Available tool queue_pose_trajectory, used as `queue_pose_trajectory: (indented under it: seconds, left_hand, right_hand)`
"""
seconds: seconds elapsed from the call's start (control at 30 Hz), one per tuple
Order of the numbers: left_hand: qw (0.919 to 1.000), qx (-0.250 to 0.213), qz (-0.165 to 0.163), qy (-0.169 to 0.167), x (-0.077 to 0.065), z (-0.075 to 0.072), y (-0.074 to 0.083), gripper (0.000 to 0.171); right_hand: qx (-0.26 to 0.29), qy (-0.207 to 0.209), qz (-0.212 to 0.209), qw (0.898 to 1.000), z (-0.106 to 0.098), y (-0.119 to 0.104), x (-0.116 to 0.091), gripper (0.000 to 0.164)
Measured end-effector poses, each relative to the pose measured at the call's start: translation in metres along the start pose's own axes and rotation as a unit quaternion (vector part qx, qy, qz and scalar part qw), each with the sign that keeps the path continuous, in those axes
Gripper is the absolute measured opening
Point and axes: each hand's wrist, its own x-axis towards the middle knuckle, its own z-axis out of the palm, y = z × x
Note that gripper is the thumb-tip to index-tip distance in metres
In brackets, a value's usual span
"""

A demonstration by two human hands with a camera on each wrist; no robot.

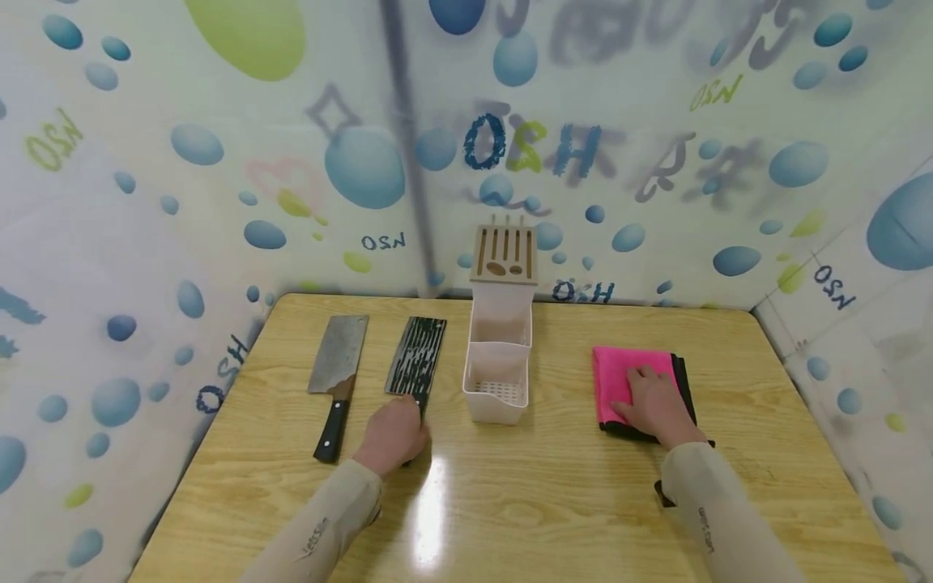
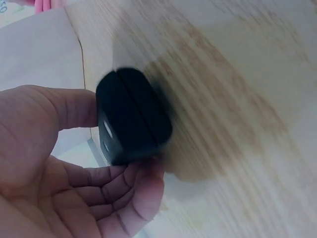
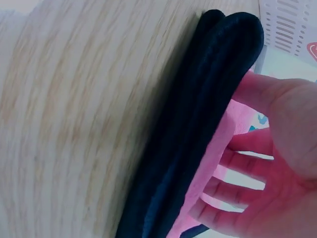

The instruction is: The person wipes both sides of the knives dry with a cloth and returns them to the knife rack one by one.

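Observation:
My left hand [image 1: 394, 433] grips the black handle of a cleaver with a dark, streaked blade [image 1: 415, 356]. From the left wrist view, the thumb and fingers lie on either side of the handle's butt [image 2: 131, 119]. Left of it is a second cleaver [image 1: 338, 356], with a grey blade and a riveted black handle. On the right, my right hand [image 1: 654, 405] rests on a folded pink cloth [image 1: 611, 368] with black edging. In the right wrist view its fingers [image 3: 247, 163] are spread and nearly straight against the cloth.
Between the hands stands a pale plastic knife holder [image 1: 497, 356] with a slotted brown top [image 1: 504, 255] and two open compartments. Everything lies on a wood-grain table [image 1: 554, 502]. Printed white sheeting [image 1: 452, 202] encloses its back and sides.

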Motion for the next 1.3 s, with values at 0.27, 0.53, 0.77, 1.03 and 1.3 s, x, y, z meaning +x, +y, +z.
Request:
queue_pose_trajectory:
  seconds: [0.27,0.53,0.77,1.03,1.3]
  left_hand:
    - [0.9996,-0.013,-0.014,0.019,-0.002,0.002,-0.007,0.026]
    - [0.9988,0.005,-0.001,0.048,-0.006,-0.006,-0.011,0.030]
    - [0.9977,-0.043,-0.009,0.051,-0.004,-0.026,-0.015,0.029]
    - [0.9914,-0.127,-0.024,0.023,0.003,-0.050,-0.024,0.026]
    - [0.9751,-0.215,-0.053,0.006,0.004,-0.060,-0.033,0.027]
  right_hand:
    - [0.005,-0.042,0.037,0.998,-0.004,-0.005,0.004,0.062]
    - [0.009,-0.044,0.034,0.998,-0.004,-0.006,0.003,0.046]
    - [0.013,-0.022,0.025,0.999,-0.003,-0.008,0.000,0.022]
    - [0.030,-0.004,0.016,0.999,0.002,-0.004,-0.003,0.027]
    - [0.140,0.050,0.021,0.989,-0.005,0.003,-0.011,0.022]
